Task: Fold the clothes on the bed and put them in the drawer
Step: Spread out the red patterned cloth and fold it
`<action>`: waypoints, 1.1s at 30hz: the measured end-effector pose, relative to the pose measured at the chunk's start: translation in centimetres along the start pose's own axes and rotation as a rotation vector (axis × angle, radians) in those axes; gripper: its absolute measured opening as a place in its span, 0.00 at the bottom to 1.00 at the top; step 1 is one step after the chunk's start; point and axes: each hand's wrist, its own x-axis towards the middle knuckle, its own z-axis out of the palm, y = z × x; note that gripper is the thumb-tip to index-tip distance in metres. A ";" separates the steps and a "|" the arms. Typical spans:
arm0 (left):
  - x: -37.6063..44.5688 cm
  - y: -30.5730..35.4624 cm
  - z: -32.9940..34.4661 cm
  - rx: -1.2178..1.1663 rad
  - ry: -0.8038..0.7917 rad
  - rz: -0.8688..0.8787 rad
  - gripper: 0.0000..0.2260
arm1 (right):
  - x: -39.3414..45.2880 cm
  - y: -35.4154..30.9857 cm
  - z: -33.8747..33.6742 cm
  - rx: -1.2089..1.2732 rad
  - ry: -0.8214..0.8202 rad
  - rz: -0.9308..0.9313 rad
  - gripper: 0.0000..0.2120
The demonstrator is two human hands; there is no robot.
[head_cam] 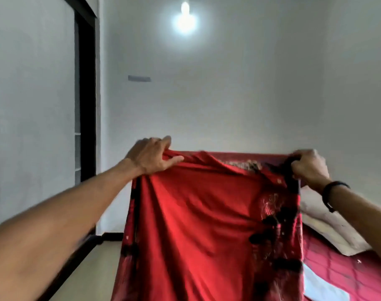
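Observation:
A red shirt [196,224] with black patches along its right side hangs spread out in the air in front of me. My left hand [151,156] grips its upper left corner, thumb under the fabric. My right hand [310,166] pinches the upper right corner at a black part of the cloth; a dark band sits on that wrist. The shirt's lower edge runs out of the frame. Behind it on the right lies the bed [346,276] with a red quilted cover. No drawer is in view.
A beige pillow [328,231] and a white cloth [324,287] lie on the bed at the right. A dark door frame [87,105] stands at the left by a white wall. Light floor [87,274] shows at the lower left. A lamp [185,20] glares overhead.

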 end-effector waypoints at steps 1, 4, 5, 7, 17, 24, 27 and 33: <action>1.1 -0.5 -0.7 0.012 0.070 0.026 0.26 | 1.1 0.0 -0.9 0.132 0.033 0.010 0.18; 1.4 -1.9 -2.3 -0.020 0.279 0.011 0.20 | -0.7 -0.6 -2.7 0.580 0.080 0.007 0.15; 0.4 -2.2 -2.4 -0.030 0.327 0.012 0.17 | -2.2 -0.3 -2.6 0.666 0.082 -0.034 0.14; -3.9 -2.4 -1.5 -0.049 0.362 0.053 0.12 | -7.1 1.5 -2.3 0.575 0.087 -0.152 0.18; -45.8 2.1 13.8 -0.097 -0.747 -0.105 0.27 | -35.5 26.6 13.7 -0.139 -0.610 -0.108 0.22; -52.5 8.7 15.7 -0.369 -0.965 -0.554 0.21 | -41.7 29.2 16.5 -0.412 -0.736 -0.062 0.11; -52.7 14.7 13.5 -0.575 -0.931 -0.697 0.26 | -43.1 25.3 15.6 -0.452 -0.723 -0.148 0.29; -54.5 17.4 13.8 -0.662 -0.858 -0.527 0.40 | -47.1 25.7 18.9 -0.440 -1.051 -0.230 0.34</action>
